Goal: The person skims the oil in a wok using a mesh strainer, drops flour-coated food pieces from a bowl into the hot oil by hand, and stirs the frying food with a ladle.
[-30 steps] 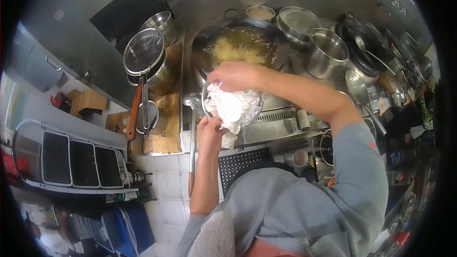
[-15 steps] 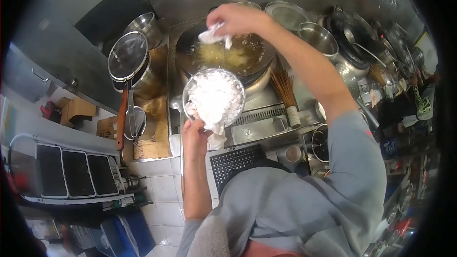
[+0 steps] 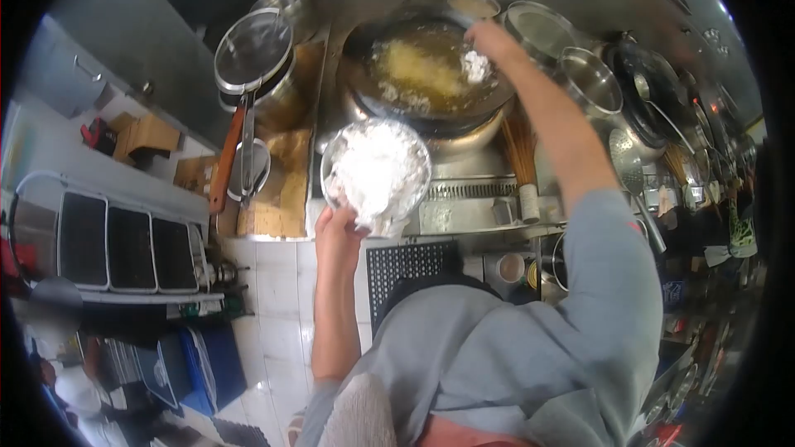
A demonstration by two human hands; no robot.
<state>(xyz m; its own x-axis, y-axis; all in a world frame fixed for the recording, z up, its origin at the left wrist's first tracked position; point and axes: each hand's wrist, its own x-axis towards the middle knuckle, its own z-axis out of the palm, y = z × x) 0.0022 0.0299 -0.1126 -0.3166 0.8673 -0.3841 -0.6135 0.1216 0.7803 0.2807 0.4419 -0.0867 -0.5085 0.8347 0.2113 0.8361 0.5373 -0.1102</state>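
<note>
My left hand (image 3: 338, 230) grips the near rim of a metal bowl (image 3: 426, 167), which is heaped with white floury pieces (image 3: 374, 167). Over the right part of a large black wok (image 3: 358, 62), my right hand (image 3: 490, 38) has its fingers closed on a white-coated piece (image 3: 475, 67) that hangs down at the oil. Yellow food (image 3: 422, 68) bubbles in the middle of the wok, with paler bits near its front edge.
A strainer (image 3: 252, 48) with a wooden handle rests over a pot on the left. To the right stand a steel pot (image 3: 590, 81), a bundle of thin sticks (image 3: 520, 153) and a perforated ladle (image 3: 625, 157). A person in white (image 3: 81, 391) is at the lower left.
My right hand went from the bowl, up over the wok's left part with a white piece, then to its right side. The bowl stays in my left hand.
</note>
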